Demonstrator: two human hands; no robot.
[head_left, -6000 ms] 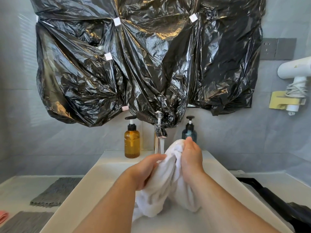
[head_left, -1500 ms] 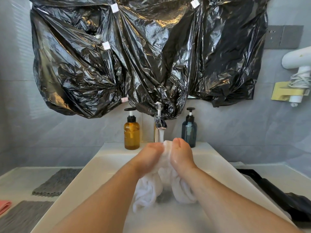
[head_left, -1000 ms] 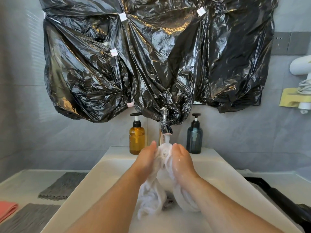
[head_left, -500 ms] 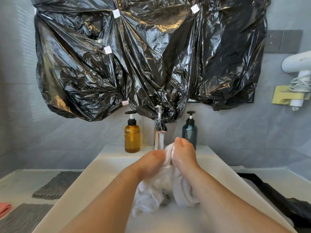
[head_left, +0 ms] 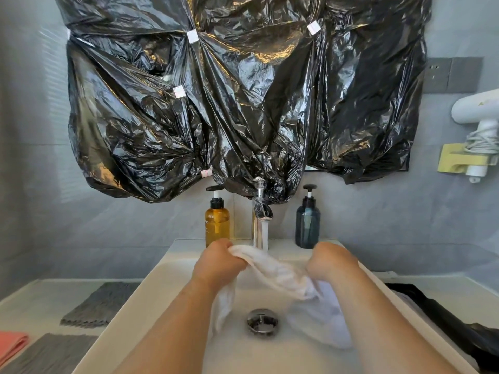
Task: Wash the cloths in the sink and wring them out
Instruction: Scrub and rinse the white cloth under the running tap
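Low in the middle of the frame, a white cloth (head_left: 280, 275) is pulled out into a thick band between two hands above the basin of the sink (head_left: 135, 300). The left hand (head_left: 218, 263) is closed in a fist round the cloth's upper end, fingers curled tight on the fabric. The right hand (head_left: 332, 261) clamps the other end the same way, though only the back of it shows. Loose ends hang from both fists: a narrow tail drops below the left wrist, and a wider fold lies in the basin at lower right of the drain (head_left: 262, 321).

The faucet (head_left: 260, 211) stands at the centre of the frame, and its water stream (head_left: 264, 236) falls onto the cloth just beside the left hand. An amber pump bottle (head_left: 217, 225) stands left of the faucet and a dark blue pump bottle (head_left: 307, 225) right of it – both on the sink's back ledge.

Crinkled black plastic sheeting (head_left: 243, 103) (taped in several spots) fills the upper half of the frame. At lower left two grey cloths (head_left: 100, 303) lie on the counter, with a pink cloth (head_left: 12, 344) at the very edge. A white hair dryer (head_left: 478, 109) hangs at upper right.
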